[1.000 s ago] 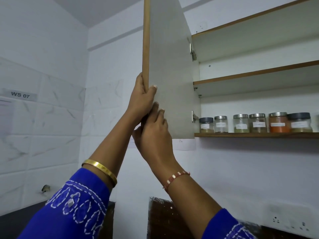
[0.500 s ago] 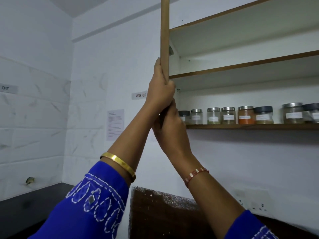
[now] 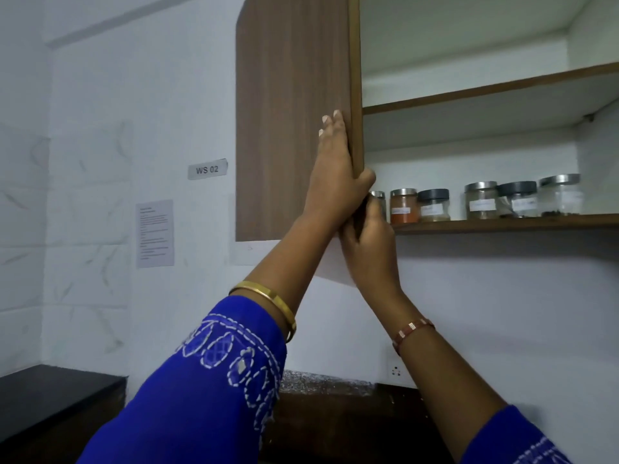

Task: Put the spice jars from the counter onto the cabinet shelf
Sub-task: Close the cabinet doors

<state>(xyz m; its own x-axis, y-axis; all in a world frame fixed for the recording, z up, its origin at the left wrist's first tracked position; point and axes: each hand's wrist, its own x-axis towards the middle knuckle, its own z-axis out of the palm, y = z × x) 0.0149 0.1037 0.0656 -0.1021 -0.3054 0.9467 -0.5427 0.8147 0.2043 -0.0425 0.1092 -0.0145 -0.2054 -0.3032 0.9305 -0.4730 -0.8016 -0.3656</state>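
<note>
Our brown wooden cabinet door (image 3: 291,128) has swung further closed; left hand (image 3: 335,175) and right hand (image 3: 368,236) grip its edge, the glass spice jars (image 3: 432,205) just right on the brown wooden shelf (image 3: 502,224).

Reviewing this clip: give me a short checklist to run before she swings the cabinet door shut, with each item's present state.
1. Spice jars upright on the shelf: ok.
2. Jars behind the shelf's front edge, out of the door's path: ok for those visible; leftmost jar partly hidden, cannot tell.
3. Left hand holding the cabinet door edge: ok.
4. Right hand clear of the closing gap: not ok, it is at the door's lower corner.
5. No jars left on the counter: cannot tell.
</note>
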